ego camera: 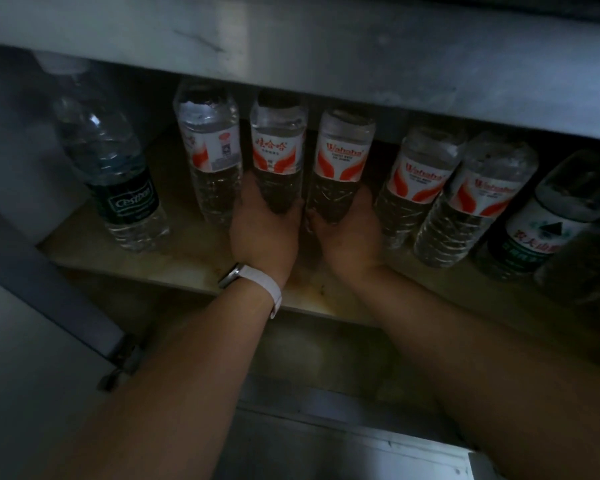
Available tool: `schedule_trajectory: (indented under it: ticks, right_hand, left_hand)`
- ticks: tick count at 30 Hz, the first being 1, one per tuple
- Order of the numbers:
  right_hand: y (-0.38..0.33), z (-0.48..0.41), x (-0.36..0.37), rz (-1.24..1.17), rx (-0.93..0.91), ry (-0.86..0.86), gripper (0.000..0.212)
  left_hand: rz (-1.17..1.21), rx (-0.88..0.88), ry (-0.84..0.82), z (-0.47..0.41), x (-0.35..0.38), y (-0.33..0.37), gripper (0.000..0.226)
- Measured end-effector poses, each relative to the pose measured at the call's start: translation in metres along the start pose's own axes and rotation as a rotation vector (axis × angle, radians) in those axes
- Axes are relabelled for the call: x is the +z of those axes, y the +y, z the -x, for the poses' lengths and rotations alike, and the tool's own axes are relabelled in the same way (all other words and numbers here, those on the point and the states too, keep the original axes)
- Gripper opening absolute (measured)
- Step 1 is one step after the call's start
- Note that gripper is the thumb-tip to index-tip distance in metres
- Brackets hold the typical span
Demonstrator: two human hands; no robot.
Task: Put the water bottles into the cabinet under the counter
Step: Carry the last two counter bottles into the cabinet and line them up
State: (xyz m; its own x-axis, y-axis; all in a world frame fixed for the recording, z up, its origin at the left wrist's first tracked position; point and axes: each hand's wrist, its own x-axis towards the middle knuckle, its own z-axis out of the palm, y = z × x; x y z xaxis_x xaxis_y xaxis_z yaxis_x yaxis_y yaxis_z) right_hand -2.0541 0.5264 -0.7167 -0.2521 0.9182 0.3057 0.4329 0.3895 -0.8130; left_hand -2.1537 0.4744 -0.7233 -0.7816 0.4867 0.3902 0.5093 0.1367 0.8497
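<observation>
Gripping low, likely for steadiness: left hand [264, 233] holds Chinese-label bottle [278, 147], right hand [350, 237] adjoining Wahaha bottle [343, 157]. Both upright on cabinet shelf [187, 258].

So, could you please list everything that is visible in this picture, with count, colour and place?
Cestbon bottle: one, clear, dark green label, left end of shelf.
red-and-white label bottles: five, clear, in a row along the middle of the shelf.
green-and-white label bottle: one, right end; further right is too dark to tell.
shelf: one, pale beige, stained, under the bottles.
counter edge: one, grey, above the bottles.
cabinet door: one, grey-white, open, lower left.
wristband: one, white, left wrist.
left hand: grips the second red-and-white bottle's base.
right hand: grips the third one's base.
</observation>
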Motion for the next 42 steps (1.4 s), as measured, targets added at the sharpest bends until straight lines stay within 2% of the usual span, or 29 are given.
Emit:
schedule_trajectory:
  ticks: [9,14,19,22,24,26,29,33,38,42]
  right_hand:
    - [-0.005,0.003,-0.001,0.027,0.017,0.021,0.069]
    - [-0.009,0.013,-0.009,-0.052,-0.053,-0.035,0.061]
    - [-0.018,0.041,-0.021,-0.159,0.003,-0.009,0.063]
    - [-0.026,0.058,-0.022,-0.141,0.032,-0.033,0.054]
    - [-0.035,0.064,-0.019,-0.137,-0.006,-0.112,0.045]
    - [-0.044,0.065,-0.009,-0.106,-0.052,-0.199,0.047]
    - [-0.058,0.060,0.012,-0.036,-0.094,-0.283,0.062]
    - [-0.071,0.048,0.036,0.006,-0.200,-0.300,0.066]
    - [-0.082,0.033,0.068,0.014,-0.236,-0.241,0.078]
    - [-0.087,0.031,0.089,-0.035,-0.185,-0.190,0.087]
  left_hand:
    - [-0.011,0.042,-0.043,0.003,-0.004,-0.004,0.065]
    - [-0.034,0.016,-0.103,0.008,-0.014,0.001,0.060]
    - [-0.054,0.030,-0.121,0.019,-0.045,0.005,0.055]
    - [-0.113,0.055,-0.056,0.021,-0.067,0.001,0.047]
    - [-0.154,0.095,0.015,0.021,-0.082,-0.004,0.042]
    - [-0.193,0.155,0.102,0.019,-0.096,-0.012,0.037]
    - [-0.205,0.126,0.196,0.016,-0.116,-0.023,0.043]
    - [-0.165,-0.015,0.301,0.004,-0.130,-0.036,0.063]
    - [-0.024,-0.111,0.277,-0.011,-0.134,-0.054,0.074]
    - [-0.059,-0.119,0.297,-0.017,-0.129,-0.055,0.081]
